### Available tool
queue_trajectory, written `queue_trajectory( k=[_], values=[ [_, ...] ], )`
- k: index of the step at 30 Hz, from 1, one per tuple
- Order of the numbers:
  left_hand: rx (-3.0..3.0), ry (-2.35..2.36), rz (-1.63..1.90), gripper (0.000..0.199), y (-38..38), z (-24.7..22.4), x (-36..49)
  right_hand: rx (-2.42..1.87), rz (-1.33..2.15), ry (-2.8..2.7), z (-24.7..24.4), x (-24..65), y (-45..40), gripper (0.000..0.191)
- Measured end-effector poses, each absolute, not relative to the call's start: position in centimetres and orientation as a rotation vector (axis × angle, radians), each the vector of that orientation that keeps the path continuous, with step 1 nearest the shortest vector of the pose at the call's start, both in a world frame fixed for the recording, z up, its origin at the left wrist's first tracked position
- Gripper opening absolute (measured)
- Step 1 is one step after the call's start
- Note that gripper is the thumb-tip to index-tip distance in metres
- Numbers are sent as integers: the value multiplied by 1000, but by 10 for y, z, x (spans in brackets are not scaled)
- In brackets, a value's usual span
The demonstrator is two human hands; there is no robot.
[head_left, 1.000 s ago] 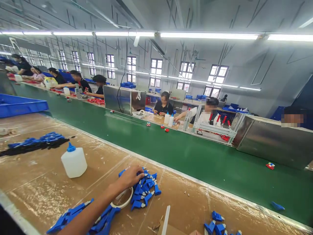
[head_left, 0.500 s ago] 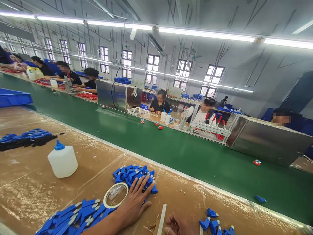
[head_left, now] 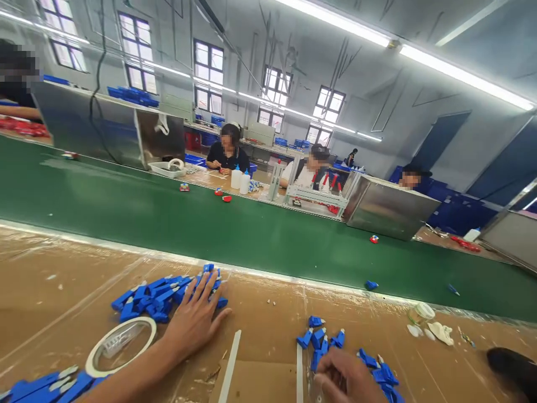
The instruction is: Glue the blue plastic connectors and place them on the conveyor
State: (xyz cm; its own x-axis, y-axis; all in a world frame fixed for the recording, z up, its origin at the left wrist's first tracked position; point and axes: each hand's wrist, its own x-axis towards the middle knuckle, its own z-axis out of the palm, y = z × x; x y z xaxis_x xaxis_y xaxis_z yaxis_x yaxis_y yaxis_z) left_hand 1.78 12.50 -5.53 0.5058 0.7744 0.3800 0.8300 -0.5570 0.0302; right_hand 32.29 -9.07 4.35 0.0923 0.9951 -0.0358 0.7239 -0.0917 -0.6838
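Note:
My left hand [head_left: 195,322] lies with spread fingers on the right end of a heap of blue plastic pieces [head_left: 161,294] with pale tips. Just below that heap is a white ring like a tape roll [head_left: 93,358], with a clear plastic piece [head_left: 121,340] inside it. My right hand [head_left: 348,378] is curled, thumb and fingers drawn together, beside a small cluster of blue pieces [head_left: 318,338]. Whatever it may hold is hidden. More blue pieces [head_left: 381,372] lie to its right, and longer ones [head_left: 46,389] sit at the lower left.
A green conveyor belt [head_left: 260,240] runs beyond the brown table [head_left: 268,330], carrying small red and blue parts. Pale strips [head_left: 230,364] mark the table between my hands. A small jar [head_left: 422,313] stands at right, near a dark object [head_left: 509,364]. Co-workers sit across the belt.
The view has turned to the right. My right hand has shifted right to the small blue cluster. My left hand remains spread on the heap.

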Motion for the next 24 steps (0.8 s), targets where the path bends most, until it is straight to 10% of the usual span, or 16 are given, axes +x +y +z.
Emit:
queue_trajectory(
  k=[14, 24],
  values=[
    [-2723, -1646, -206, 48, 187, -23, 30, -1800, 391, -2261, 20, 300, 42, 30],
    [-2459, -1492, -930, 54, 104, 0, -16, -1606, 543, -2568, -4, 303, 42, 50]
  ],
)
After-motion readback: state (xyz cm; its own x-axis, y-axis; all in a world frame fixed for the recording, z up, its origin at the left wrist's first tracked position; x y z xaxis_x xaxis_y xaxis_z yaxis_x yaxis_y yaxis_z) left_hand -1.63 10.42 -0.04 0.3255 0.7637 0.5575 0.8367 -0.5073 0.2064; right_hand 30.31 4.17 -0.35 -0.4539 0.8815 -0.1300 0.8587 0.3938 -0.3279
